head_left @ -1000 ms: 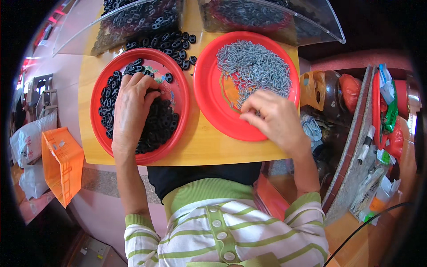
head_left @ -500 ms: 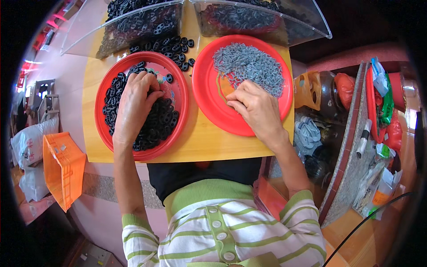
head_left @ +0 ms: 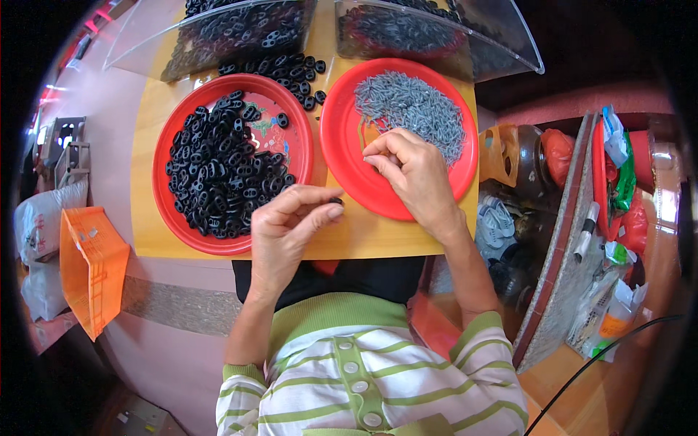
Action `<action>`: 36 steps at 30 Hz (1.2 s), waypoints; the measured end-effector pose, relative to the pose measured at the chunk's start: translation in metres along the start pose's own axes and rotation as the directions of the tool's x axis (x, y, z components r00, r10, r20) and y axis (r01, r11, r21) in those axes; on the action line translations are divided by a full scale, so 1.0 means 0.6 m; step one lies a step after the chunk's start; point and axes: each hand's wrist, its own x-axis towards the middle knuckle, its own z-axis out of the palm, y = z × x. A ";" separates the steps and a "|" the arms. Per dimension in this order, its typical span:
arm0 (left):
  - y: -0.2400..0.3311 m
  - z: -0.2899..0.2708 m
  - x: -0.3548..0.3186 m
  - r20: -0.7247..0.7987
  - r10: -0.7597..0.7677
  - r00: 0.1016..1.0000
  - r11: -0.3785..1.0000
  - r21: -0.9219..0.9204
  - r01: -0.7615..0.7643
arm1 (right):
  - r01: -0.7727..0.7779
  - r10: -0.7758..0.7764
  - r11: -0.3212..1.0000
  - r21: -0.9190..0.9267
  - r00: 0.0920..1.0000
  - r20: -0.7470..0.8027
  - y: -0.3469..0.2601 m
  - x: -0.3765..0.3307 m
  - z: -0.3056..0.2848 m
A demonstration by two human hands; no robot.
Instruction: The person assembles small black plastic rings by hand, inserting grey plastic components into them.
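Your left hand (head_left: 287,221) pinches one black ring (head_left: 336,201) over the worktop (head_left: 149,218) front edge, between two red plates. Right hand (head_left: 414,174) pinches grey pieces (head_left: 411,109) on the right plate (head_left: 345,156).

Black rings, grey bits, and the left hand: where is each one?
black rings (head_left: 218,171): head view, middle of the heap.
grey bits (head_left: 414,109): head view, centre of the pile.
left hand (head_left: 287,225): head view, back of the hand.

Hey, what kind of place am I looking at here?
Probably a home or small-workshop bench for hand assembly: a yellow wooden tabletop holds a round red plate of small black plastic rings, a round red plate of small grey metal pieces, and clear plastic bins of stock.
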 end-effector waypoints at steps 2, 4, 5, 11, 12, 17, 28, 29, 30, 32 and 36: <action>-0.010 0.003 -0.007 0.022 -0.024 0.999 0.997 -0.070 0.026 | 0.014 -0.013 1.000 0.026 1.000 -0.001 0.002 0.002 -0.001; -0.019 0.008 -0.009 0.015 0.022 1.000 0.997 -0.070 -0.021 | 0.024 -0.024 0.998 0.053 1.000 -0.004 0.001 0.003 -0.001; -0.019 0.009 -0.010 0.012 0.022 1.000 0.997 -0.072 -0.021 | 0.010 -0.010 0.999 0.049 1.000 -0.004 0.000 0.003 -0.001; -0.019 0.012 -0.015 0.049 -0.110 0.993 0.988 -0.105 0.114 | -0.018 0.017 0.999 0.041 1.000 0.015 -0.006 0.011 0.001; -0.020 0.013 -0.015 0.055 -0.110 0.992 0.987 -0.114 0.116 | -0.015 0.015 1.000 0.024 1.000 0.010 -0.006 0.011 0.001; -0.020 0.016 -0.016 0.027 -0.123 0.992 0.970 -0.209 0.126 | -0.044 0.043 0.993 0.109 0.999 0.007 -0.010 0.009 -0.003; -0.019 0.009 -0.004 0.085 -0.180 0.980 0.839 -0.507 0.198 | -0.211 0.178 0.643 0.737 0.976 0.124 -0.057 -0.043 0.015; -0.020 0.009 -0.004 0.077 -0.173 0.982 0.838 -0.512 0.188 | -0.196 0.172 0.639 0.744 0.979 0.110 -0.057 -0.045 0.020; -0.020 0.009 -0.004 0.069 -0.166 0.984 0.837 -0.517 0.177 | -0.181 0.165 0.635 0.751 0.981 0.097 -0.058 -0.047 0.023; -0.019 0.009 -0.005 0.064 -0.174 0.983 0.841 -0.509 0.182 | -0.182 0.173 0.636 0.750 0.981 0.092 -0.058 -0.047 0.025; -0.018 0.008 -0.006 0.060 -0.180 0.982 0.846 -0.500 0.185 | -0.180 0.129 0.718 0.672 0.984 0.126 -0.048 -0.051 0.025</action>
